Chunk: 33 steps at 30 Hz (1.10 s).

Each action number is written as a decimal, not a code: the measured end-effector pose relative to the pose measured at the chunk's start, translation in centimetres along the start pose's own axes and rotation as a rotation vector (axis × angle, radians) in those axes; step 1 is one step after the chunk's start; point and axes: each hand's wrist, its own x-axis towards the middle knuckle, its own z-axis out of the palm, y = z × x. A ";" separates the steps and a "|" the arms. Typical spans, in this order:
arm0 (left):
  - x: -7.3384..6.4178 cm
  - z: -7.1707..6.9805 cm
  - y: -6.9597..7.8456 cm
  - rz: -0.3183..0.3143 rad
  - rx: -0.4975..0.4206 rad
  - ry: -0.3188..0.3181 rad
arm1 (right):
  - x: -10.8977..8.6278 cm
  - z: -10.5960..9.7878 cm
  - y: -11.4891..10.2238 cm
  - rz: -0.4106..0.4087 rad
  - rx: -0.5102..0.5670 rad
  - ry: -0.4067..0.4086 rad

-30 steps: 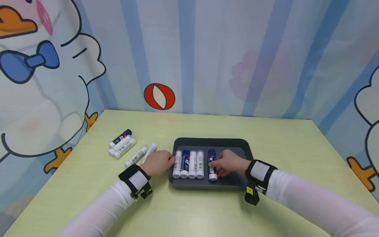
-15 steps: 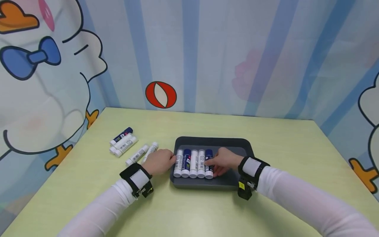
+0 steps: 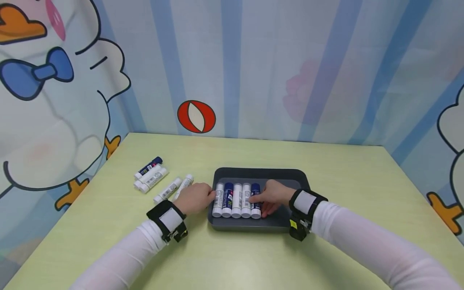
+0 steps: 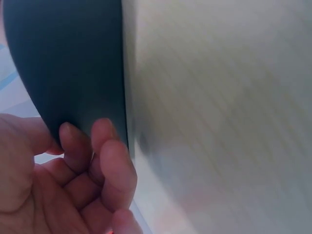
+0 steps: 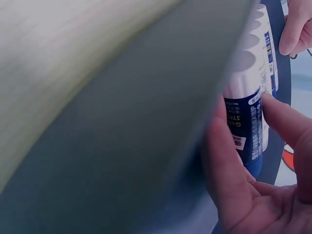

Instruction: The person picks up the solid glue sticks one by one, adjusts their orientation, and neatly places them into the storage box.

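Observation:
A dark grey tray (image 3: pixel 261 173) holds a row of several glue sticks along its left part, side by side. At its left end, my left hand (image 3: pixel 193 198) pinches the rim; in the left wrist view the fingers (image 4: pixel 114 168) lie curled against the outer wall (image 4: pixel 73 63), thumb over the edge. My right hand (image 3: pixel 275 196) grips the rightmost blue glue stick (image 3: pixel 255 208), which touches its white neighbour (image 3: pixel 246 205). In the right wrist view, thumb and fingers sit on either side of that blue stick (image 5: pixel 248 122), its white end facing the camera.
Left of the tray, two white glue sticks (image 3: pixel 168 190) lie loose near my left hand. Farther left is a group of two white sticks (image 3: pixel 154 179) and a blue one (image 3: pixel 148 167). A printed curtain (image 3: pixel 261 80) rises behind the pale yellow table (image 3: pixel 344 169).
My right hand has slid the blue glue stick leftward, closing the gap to the row; over the last half second it barely moves. My left hand stays on the tray's rim.

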 end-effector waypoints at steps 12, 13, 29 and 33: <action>0.0 0.1 0.0 0.014 -0.020 0.007 | -3.7 -4.2 -0.1 -0.227 0.095 0.030; 0.0 0.1 0.0 0.012 -0.016 0.006 | -4.1 -4.6 0.1 -0.270 0.111 0.046; 0.0 0.4 -0.3 0.002 -0.028 0.008 | -5.6 -6.3 9.0 -0.153 -0.423 0.519; 0.0 0.4 -0.5 0.017 -0.033 0.023 | -5.4 -5.8 9.8 -0.104 -0.369 0.435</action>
